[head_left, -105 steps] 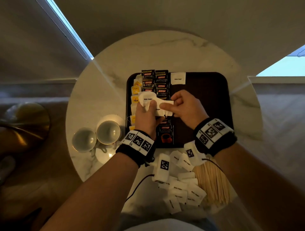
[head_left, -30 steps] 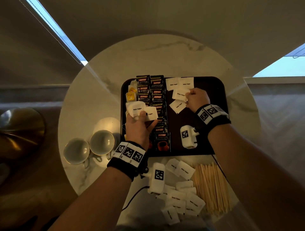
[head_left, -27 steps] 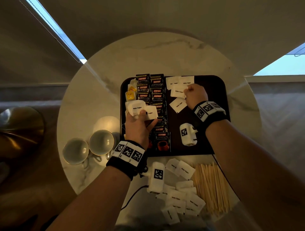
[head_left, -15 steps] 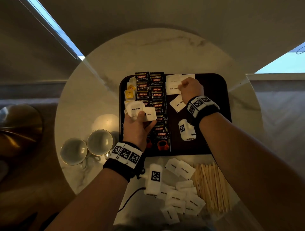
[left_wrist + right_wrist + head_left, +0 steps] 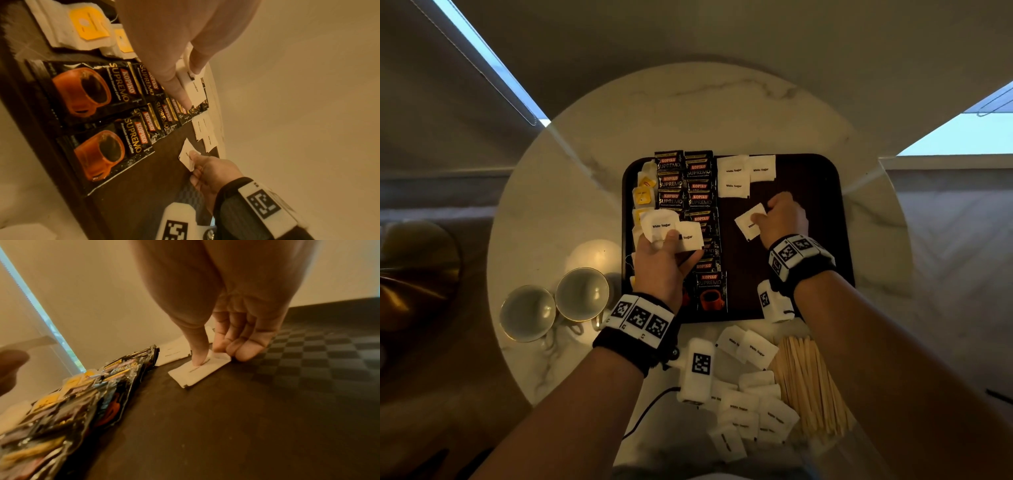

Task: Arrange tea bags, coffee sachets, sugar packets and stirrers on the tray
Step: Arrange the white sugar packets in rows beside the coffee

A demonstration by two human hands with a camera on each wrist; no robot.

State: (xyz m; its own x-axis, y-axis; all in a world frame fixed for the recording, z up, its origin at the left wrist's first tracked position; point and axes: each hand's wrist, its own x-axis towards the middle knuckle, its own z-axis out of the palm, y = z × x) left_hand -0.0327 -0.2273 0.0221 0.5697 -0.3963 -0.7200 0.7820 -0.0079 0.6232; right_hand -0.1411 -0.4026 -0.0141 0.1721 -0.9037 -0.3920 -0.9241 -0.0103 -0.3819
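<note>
A dark tray [image 5: 822,192] lies on the round marble table. It carries tea bags [image 5: 643,197] at the left, two columns of black Kopiko coffee sachets [image 5: 700,198], and three white sugar packets [image 5: 734,178] at the back. My left hand [image 5: 666,253] hovers over the coffee column and grips a small bunch of sugar packets [image 5: 671,229] [image 5: 192,87]. My right hand [image 5: 779,214] pinches one sugar packet [image 5: 746,222] [image 5: 197,371] that lies on the tray floor, thumb on top [image 5: 188,158].
More sugar packets [image 5: 751,404] and a pile of wooden stirrers [image 5: 810,380] lie on the table's near edge below the tray. Two cups [image 5: 551,301] on saucers stand left of the tray. A gold object [image 5: 414,274] sits at far left.
My right hand has drawn back from the packets at the tray's back edge to the loose packet lower down and now pinches it. The left hand has held its bunch still.
</note>
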